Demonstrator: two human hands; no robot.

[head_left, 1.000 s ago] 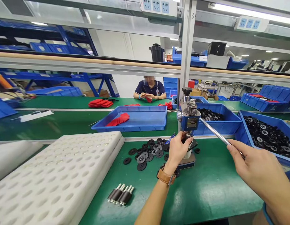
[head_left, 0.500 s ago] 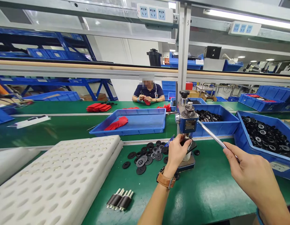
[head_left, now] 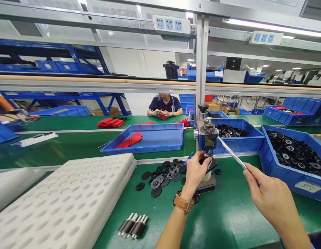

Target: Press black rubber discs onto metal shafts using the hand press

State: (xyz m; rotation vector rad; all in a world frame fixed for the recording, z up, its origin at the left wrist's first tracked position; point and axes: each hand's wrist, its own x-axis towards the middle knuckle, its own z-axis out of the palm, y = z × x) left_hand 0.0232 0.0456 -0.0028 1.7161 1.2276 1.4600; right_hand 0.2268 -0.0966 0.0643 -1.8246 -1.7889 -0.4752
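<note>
Gripping hand: right hand (head_left: pixel 266 197) closed around the press lever (head_left: pixel 231 153)
Left hand (head_left: pixel 198 169): pinching a black part under the blue press (head_left: pixel 207 138)
Discs (head_left: pixel 165 171): loose on counter (head_left: pixel 228 214), left of press

part under left hand (head_left: pixel 195 171) hidden (press-side)

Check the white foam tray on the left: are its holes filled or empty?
Empty, as far as visible. The white foam tray shows only bare round holes; the black rotors lie on the green mat beside it.
</note>
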